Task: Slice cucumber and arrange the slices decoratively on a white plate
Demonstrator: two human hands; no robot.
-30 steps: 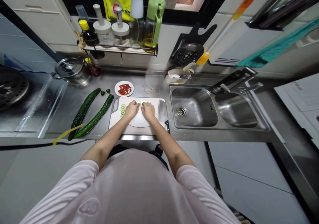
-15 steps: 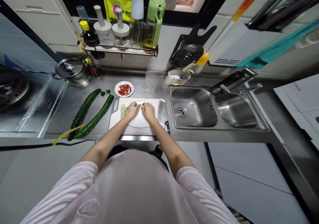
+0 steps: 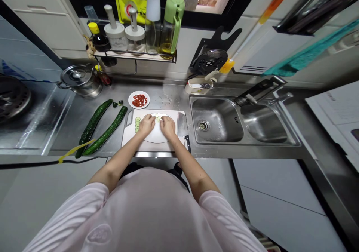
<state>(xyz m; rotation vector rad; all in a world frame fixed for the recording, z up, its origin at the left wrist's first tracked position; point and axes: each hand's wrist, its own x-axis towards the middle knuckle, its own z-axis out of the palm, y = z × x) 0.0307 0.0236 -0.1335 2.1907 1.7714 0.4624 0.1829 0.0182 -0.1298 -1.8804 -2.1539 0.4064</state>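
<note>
A white oval plate (image 3: 157, 137) rests on the white cutting board (image 3: 129, 134). Several thin cucumber slices (image 3: 158, 116) lie at its far rim. My left hand (image 3: 147, 125) is over the plate's left side, fingers curled and closed; whatever they hold is hidden. Over the right side, my right hand (image 3: 168, 127) has its fingertips pinched at a pale slice by the rim. A row of cucumber slices (image 3: 137, 125) overlaps on the board's left part. A broad-bladed knife (image 3: 182, 124) lies along the right edge, its black handle towards me.
Two whole cucumbers (image 3: 106, 132) lie left of the board, with small cut ends beyond. Behind the board is a plate of chopped red pieces (image 3: 139, 100). A double sink (image 3: 218, 119) is at right, a lidded pot (image 3: 80, 80) at back left, a condiment rack (image 3: 134, 54) above.
My hands have drawn slightly apart at the plate's far rim, so more of the cucumber slices between them shows. The whole view has shifted a little.
</note>
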